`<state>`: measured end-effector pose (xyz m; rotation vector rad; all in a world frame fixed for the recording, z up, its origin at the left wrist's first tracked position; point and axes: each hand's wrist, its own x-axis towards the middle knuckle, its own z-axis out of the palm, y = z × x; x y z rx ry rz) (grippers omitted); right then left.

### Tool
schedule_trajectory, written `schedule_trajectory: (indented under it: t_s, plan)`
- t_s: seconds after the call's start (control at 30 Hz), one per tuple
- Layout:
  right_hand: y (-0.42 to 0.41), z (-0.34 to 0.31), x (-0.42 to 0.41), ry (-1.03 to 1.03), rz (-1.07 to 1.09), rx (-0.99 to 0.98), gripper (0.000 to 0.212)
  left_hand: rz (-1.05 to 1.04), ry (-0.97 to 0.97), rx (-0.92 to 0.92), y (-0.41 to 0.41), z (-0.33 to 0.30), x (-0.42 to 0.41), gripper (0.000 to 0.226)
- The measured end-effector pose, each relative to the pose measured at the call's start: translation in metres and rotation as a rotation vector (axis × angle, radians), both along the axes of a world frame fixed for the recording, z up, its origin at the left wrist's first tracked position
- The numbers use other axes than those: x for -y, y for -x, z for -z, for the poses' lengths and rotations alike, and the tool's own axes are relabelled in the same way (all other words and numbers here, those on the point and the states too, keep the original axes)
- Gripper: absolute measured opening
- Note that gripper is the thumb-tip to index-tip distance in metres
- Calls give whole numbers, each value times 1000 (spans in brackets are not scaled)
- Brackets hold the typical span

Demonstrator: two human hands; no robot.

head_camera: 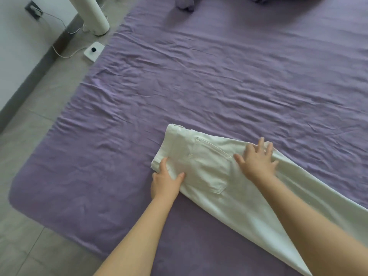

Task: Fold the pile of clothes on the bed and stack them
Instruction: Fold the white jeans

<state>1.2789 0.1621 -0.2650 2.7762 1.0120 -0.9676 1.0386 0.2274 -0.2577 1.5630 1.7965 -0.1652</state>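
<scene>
Head view shows the bed (219, 66), its purple sheet creased, carrying white trousers (211, 172) of stiff cotton, laid flat leg over leg near its front edge. To fold cleanly, smooth outward first. The right hand (256, 158) presses flat, fingers spread; the left hand (165, 180) rests flat by the waistband.

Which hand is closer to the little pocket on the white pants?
The right hand, but only just. It lies flat on the white pants, right of the pocket and a bit farther up the bed. The left hand presses the waist end, left of it.
</scene>
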Motion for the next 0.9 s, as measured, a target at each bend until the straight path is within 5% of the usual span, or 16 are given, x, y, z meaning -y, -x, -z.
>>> schedule_trajectory:
  t_s: [0.2,0.27,0.33,0.4,0.5,0.67,0.9]
  plan:
    - [71,19,24,59,-244,-53,87,-714,-7,366,-1,5,0,108]
    - [60,24,10,116,-260,-56,97,-982,121,594,3,5,-11,100]
    - [51,21,-1,129,-233,-107,104,-1054,259,806,6,-2,-19,68]
    - [48,12,0,108,-219,-167,103,-959,279,876,1,-17,-16,39]
    - [36,-5,20,-38,-182,-289,84,-798,175,962,-14,-46,-2,28]
    - [-10,-41,81,-316,423,-881,51,-395,75,1063,-63,-101,39,35]
    - [-71,-85,163,-716,826,-1241,64,226,179,936,-153,-124,131,63]
